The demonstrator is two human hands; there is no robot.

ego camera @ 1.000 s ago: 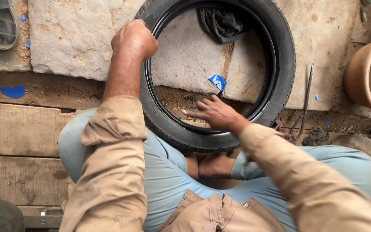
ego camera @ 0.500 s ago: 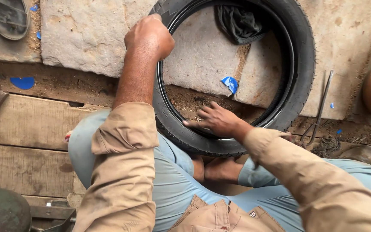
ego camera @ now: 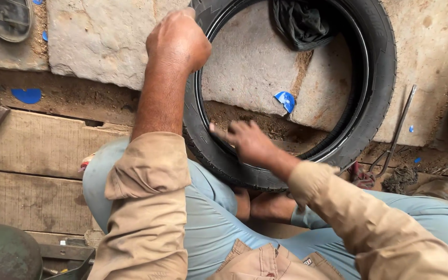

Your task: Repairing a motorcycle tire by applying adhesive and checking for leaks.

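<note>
A black rubber tyre (ego camera: 374, 78) lies flat on stone slabs in front of my crossed legs. My left hand (ego camera: 178, 41) is clenched on the tyre's left rim, gripping its edge. My right hand (ego camera: 247, 142) rests with fingers spread inside the tyre's near edge, pressing on the inner wall. A dark crumpled inner tube or cloth (ego camera: 302, 23) lies inside the ring at the top. A blue scrap (ego camera: 286, 101) sits on the stone within the tyre.
A thin metal lever (ego camera: 400, 127) lies to the right of the tyre. A sandal (ego camera: 9, 18) sits at the top left. Wooden planks (ego camera: 32, 150) run on the left, with a dark green round object (ego camera: 3, 254) at the bottom left.
The view has shifted closer and to the right. My right hand has slid left along the tyre's near inner edge. My left hand keeps its grip on the rim.
</note>
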